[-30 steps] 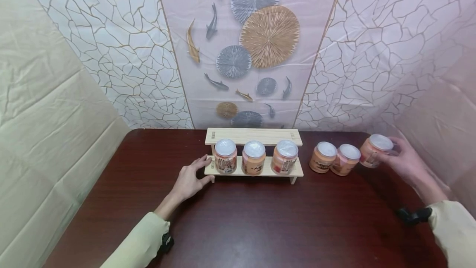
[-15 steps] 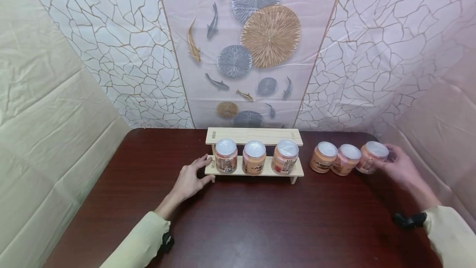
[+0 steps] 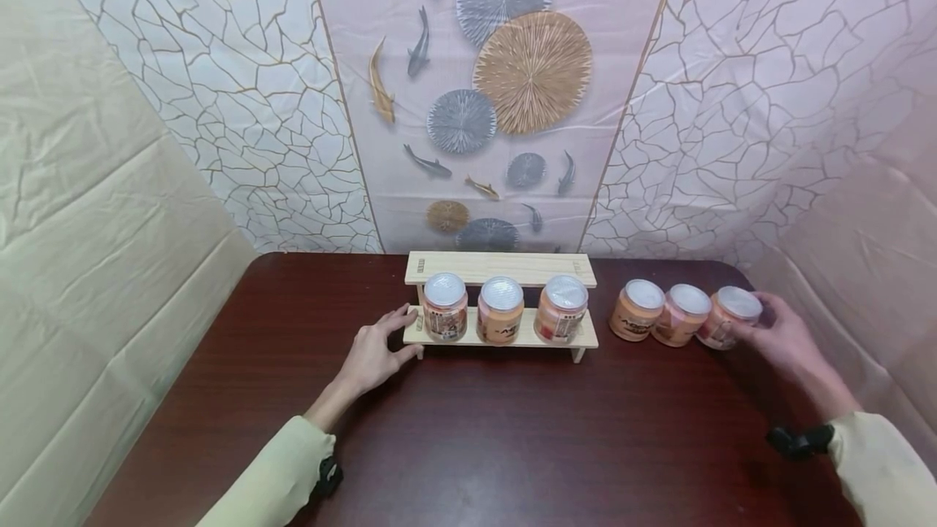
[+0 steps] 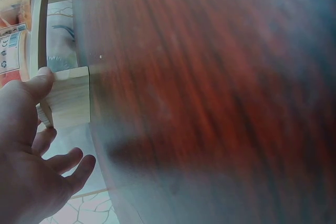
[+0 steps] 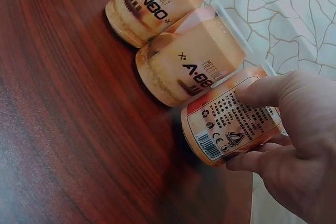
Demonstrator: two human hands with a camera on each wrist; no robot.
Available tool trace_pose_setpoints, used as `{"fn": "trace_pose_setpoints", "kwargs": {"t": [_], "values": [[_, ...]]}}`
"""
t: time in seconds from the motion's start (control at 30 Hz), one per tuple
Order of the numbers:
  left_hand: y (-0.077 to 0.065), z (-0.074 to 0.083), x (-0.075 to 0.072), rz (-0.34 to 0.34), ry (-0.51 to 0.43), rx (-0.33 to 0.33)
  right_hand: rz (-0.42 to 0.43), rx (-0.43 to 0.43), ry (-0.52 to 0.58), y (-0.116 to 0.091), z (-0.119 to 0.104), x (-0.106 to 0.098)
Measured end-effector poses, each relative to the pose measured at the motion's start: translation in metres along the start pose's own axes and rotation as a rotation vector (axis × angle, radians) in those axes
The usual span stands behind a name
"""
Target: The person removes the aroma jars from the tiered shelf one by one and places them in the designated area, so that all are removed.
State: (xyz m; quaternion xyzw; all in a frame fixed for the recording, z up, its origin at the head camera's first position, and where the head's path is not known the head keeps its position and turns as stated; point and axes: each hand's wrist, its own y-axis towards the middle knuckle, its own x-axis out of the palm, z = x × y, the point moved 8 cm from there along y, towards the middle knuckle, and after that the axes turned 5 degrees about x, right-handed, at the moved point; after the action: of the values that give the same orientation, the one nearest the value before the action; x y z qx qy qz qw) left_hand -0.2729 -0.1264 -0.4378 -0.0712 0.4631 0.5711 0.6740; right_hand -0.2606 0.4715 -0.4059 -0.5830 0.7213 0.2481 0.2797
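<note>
Three orange jars with silvery lids stand in a row at the table's right. My right hand [image 3: 786,340] grips the rightmost jar [image 5: 231,116] by its side, thumb on the printed label; that jar sits beside the middle jar [image 3: 682,317]. The left jar [image 3: 638,311] of this row is closest to the wooden rack. At the rack's left end, my left hand [image 3: 373,352] holds the lower shelf of the two-tier wooden rack [image 3: 525,330], its thumb on the front edge in the left wrist view. Three similar jars, with a middle one [image 3: 500,311], stand on that lower shelf.
The rack's upper shelf [image 3: 498,268] runs behind the jars, near the back edge of the dark red-brown table [image 3: 512,429]. A patterned cloth [image 3: 293,104] hangs behind, and plain cloth walls [image 3: 110,250] flank both sides.
My right hand has brought the rightmost jar left and down, from a tilted, raised position to a place beside the middle jar. The left hand and rack have stayed put.
</note>
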Motion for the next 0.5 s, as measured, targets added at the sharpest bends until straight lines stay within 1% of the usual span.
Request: {"fn": "trace_pose_setpoints", "kwargs": {"t": [0.2, 0.37, 0.5], "values": [[0.0007, 0.0007, -0.0001, 0.002, -0.002, 0.006, 0.008, -0.008, 0.003, -0.0031, 0.0012, 0.0039], [0.0005, 0.0011, -0.0005, -0.003, 0.000, -0.006, 0.017, -0.020, 0.036, -0.0044, -0.0002, 0.0060], [0.0000, 0.0018, -0.0015, -0.002, -0.004, -0.010, 0.018, -0.025, 0.032, -0.0036, -0.0008, 0.0067]]}}
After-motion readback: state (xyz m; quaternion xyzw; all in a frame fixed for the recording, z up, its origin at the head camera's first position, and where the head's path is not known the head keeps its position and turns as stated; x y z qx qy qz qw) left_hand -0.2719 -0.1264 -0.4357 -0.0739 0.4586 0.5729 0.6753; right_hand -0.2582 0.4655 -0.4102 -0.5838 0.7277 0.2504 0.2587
